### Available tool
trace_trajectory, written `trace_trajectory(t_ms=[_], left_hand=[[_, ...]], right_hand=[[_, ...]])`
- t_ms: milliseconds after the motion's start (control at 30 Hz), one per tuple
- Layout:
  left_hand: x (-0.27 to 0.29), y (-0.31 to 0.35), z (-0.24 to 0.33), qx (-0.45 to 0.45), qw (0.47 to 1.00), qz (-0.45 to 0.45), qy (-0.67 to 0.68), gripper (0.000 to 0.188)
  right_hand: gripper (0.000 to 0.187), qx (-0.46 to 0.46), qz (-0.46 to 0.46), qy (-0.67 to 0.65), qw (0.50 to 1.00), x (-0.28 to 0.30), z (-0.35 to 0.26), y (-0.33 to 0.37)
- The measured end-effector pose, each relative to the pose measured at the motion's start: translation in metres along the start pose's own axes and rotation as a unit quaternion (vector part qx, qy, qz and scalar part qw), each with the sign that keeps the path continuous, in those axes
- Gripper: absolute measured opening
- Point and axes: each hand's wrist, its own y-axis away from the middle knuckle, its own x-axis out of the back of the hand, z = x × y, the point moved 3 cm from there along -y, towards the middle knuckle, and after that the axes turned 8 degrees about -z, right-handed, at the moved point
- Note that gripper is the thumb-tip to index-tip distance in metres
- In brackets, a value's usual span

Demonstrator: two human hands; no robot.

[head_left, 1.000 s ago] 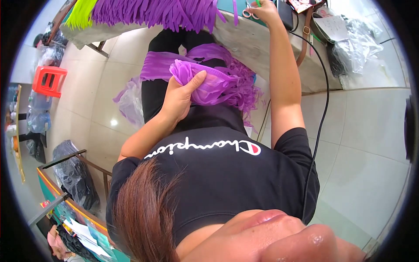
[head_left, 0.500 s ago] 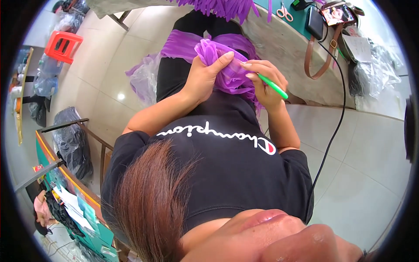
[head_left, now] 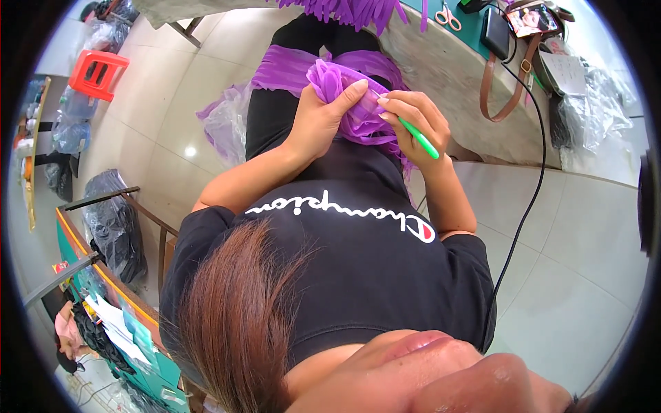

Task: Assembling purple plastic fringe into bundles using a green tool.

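My left hand (head_left: 323,117) is closed around bunched sheer purple fabric (head_left: 365,124), its thumb lying along the top. In my right hand (head_left: 416,117) is a slim tool with a green handle (head_left: 418,138), held like a pen. The tool's tip is too small to make out among the fingers, which are right at the edge of the purple fabric. More purple fabric (head_left: 281,69) is spread across my thighs, over black trousers.
Beyond my knees, a table (head_left: 447,69) carries purple strips (head_left: 351,12), scissors (head_left: 448,16), a black box-like device (head_left: 496,33) and a phone (head_left: 530,20). A bag strap (head_left: 490,89) and a black cable (head_left: 541,131) hang down on the right. A red stool (head_left: 98,74) stands at left.
My right hand has shifted slightly, and the green handle has swung a little left and inward. My left hand keeps its hold on the purple fabric.
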Motion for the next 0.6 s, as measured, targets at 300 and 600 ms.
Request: trace_trajectory(t_ms=[300, 600], left_hand=[[0.005, -0.002, -0.004, -0.067, 0.985, 0.007, -0.161, 0.017], [0.004, -0.006, -0.001, -0.046, 0.986, -0.048, -0.151, 0.014]], right_hand=[[0.006, -0.147, -0.1, 0.054, 0.983, 0.004, -0.005, -0.006], [0.023, -0.297, -0.038, -0.231, 0.926, -0.009, 0.021, -0.005]])
